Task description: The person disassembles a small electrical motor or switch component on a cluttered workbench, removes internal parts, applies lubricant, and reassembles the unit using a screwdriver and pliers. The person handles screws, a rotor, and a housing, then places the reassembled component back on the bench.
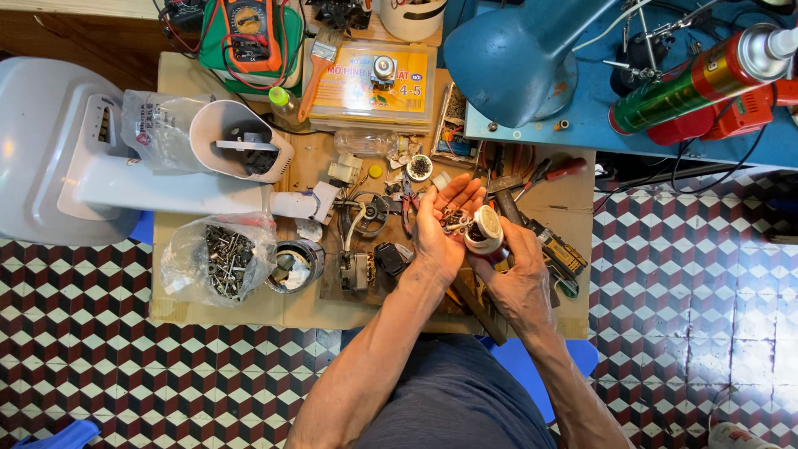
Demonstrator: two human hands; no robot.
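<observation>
My left hand (439, 226) is held palm up over the cardboard work surface (249, 312), cupping a small pile of metal screws and small parts (454, 221). My right hand (517, 270) grips a small round white container (485, 230) tilted against the left palm, its mouth next to the screws. Both forearms reach in from the bottom of the view. Below the hands lie a small electric motor (354, 270) and a black part (391, 258).
A plastic bag of screws (220, 258) and a metal cup (296, 266) lie at left. A white fan body (91, 158), a multimeter (249, 33), a yellow parts box (374, 83), a blue lamp (519, 58), a spray can (698, 79), pliers and screwdrivers surround the work area.
</observation>
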